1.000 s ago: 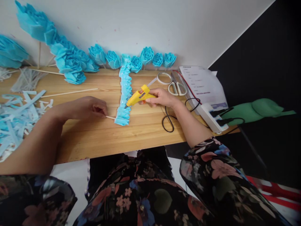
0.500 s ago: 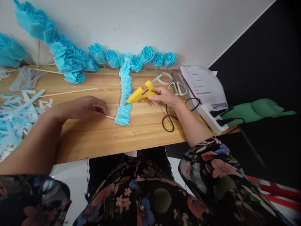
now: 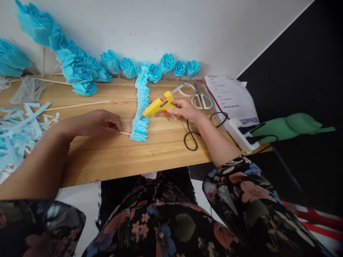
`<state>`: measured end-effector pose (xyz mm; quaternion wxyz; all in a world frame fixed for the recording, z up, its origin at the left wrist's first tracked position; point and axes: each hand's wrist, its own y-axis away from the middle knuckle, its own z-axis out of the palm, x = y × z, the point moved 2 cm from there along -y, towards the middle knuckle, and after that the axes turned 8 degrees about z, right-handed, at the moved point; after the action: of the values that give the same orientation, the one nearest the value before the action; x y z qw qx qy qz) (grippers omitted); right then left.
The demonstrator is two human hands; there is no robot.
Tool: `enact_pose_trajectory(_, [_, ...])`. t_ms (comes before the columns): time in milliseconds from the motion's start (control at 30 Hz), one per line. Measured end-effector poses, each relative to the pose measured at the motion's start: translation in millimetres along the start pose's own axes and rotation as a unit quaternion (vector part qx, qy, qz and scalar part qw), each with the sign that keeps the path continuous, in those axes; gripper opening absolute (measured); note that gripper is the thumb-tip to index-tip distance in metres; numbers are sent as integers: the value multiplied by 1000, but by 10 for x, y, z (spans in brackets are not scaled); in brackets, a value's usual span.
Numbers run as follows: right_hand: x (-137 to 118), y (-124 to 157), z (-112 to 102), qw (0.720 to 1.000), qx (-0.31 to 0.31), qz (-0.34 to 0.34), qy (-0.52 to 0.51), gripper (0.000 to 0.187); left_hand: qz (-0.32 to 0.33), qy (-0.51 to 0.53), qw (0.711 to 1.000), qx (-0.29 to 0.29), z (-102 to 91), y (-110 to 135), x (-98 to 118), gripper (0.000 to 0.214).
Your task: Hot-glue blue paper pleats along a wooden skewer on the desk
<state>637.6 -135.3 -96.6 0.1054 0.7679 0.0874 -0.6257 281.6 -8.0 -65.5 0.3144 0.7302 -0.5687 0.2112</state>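
Observation:
My right hand is closed around the handle of a yellow hot glue gun, a glue stick jutting from its back. Its nozzle points down-left onto a pleated light-blue strip that runs from the wall side toward me. My left hand lies on the table left of the strip, fingers closed on a thin wooden stick. The stick's visible end meets the strip's near left edge. Most of the stick is hidden under my hand.
Several blue flowers on sticks line the wall. Blue and white scraps heap at left, near another stick. At right are scissors, a tape roll, papers, a black cord and a power strip.
The glue gun and my right hand have shifted slightly left and toward me along the strip. My left hand and the stick stay in place.

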Motion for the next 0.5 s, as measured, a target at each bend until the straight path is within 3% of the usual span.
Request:
enact_pose_trajectory(167, [37,-11,-43,998,33,-6,-47,60,1,6,1000,-9,0,-4,11,36])
enact_pose_trajectory(500, [20,5,-64,999,33,13,-26,59,35,5,999,2,23,8,-79,35])
